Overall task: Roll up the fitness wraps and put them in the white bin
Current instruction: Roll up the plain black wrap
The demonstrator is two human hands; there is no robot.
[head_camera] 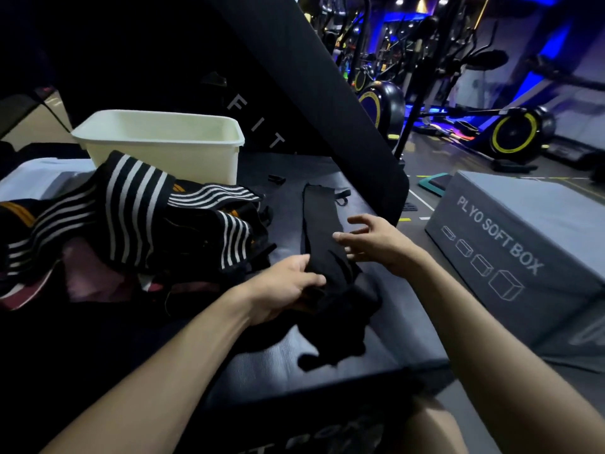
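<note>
Black wrap [322, 244] laid out flat on the dark box top [327, 362], unrolled.

Pinched at the bunched near end by the left hand [284, 286]; right hand [373, 244] spread, holding nothing, just beside it. Likely to roll crooked — slack bunching. Beyond, striped wraps [131, 208] heaped before the white bin [163, 139] — apparently empty.

A dimly lit gym floor, washed in blue light, is seen here. Exercise bikes with yellow-rimmed flywheels [515, 134] are lined up along the far side, with further upright machines [363, 44] ranged behind them. A grey foam block printed "PLYO SOFT BOX" [523, 244] is set on the marked floor [422, 198]. A black padded surface [284, 362] is heaped with striped fitness wraps [137, 204], beside a white bin [163, 139], and a black pad lettered "FIT" [294, 93] is propped behind.
</note>
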